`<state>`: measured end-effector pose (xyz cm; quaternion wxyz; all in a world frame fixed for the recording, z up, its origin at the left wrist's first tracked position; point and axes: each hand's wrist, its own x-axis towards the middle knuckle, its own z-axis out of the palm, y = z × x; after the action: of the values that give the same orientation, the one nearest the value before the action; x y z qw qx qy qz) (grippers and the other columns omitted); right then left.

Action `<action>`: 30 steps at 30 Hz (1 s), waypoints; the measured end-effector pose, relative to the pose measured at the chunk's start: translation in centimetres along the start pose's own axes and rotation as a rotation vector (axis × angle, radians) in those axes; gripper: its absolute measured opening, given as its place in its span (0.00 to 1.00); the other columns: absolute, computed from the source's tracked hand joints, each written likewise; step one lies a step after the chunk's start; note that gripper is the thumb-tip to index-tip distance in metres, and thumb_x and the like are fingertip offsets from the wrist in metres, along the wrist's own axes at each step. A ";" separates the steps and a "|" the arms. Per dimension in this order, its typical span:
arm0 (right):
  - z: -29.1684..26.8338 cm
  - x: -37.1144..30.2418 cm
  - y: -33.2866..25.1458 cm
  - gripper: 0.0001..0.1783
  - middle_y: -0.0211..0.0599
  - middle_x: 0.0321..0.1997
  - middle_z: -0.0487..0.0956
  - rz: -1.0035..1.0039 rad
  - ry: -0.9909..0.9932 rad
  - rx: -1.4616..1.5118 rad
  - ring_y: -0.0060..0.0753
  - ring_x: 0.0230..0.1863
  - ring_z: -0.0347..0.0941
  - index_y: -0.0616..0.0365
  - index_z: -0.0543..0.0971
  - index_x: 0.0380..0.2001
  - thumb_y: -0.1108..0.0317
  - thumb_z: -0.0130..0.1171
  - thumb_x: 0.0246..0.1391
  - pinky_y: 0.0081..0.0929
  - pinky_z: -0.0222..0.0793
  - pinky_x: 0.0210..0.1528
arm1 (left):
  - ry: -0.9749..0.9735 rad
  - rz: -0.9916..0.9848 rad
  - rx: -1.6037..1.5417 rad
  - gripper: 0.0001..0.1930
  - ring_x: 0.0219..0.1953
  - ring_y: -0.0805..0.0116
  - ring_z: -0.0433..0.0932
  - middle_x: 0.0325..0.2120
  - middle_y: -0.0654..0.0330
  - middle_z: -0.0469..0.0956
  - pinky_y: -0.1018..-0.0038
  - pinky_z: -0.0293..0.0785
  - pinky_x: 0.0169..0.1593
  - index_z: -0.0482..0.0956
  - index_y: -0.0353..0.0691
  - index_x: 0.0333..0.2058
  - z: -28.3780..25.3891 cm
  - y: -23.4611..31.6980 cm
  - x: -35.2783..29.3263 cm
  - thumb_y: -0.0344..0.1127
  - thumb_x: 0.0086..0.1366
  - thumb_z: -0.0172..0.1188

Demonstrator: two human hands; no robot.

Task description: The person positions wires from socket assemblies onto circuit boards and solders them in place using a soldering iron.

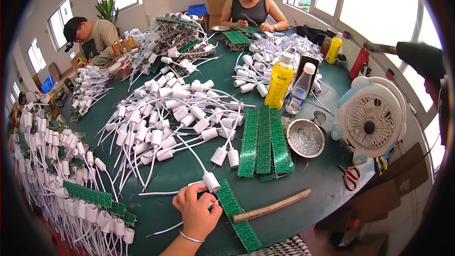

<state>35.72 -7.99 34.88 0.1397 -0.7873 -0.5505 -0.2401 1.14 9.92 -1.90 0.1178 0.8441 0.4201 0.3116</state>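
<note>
My left hand, with a bracelet at the wrist, is pinched at the left edge of a long green circuit board strip. Between its fingertips is the end of a white wire, partly hidden by the hand. Just above the fingers a white lamp socket rests at the strip's upper end. A wooden stick lies across the strip. At the upper right edge my right hand, dark and partly cut off, is raised around a dark gun-shaped tool, blurred by motion.
Piles of wired white sockets spread over the green table. Green board strips, a metal bowl, bottles, a fan and orange-handled scissors stand or lie rightward. Two people work at the far side.
</note>
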 end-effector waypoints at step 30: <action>25.6 -24.0 -14.3 0.18 0.40 0.35 0.79 0.319 -0.489 1.295 0.30 0.32 0.77 0.69 0.74 0.49 0.78 0.58 0.54 0.28 0.74 0.36 | -0.078 -0.067 -0.017 0.07 0.51 0.53 0.62 0.45 0.64 0.71 0.55 0.50 0.55 0.75 0.48 0.21 -0.2 0.1 0.4 0.31 0.43 0.65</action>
<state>21.46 -9.71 -0.20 0.4857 -0.6483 -0.4759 0.3424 1.26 10.17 -1.50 0.1517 0.8401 0.4404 0.2780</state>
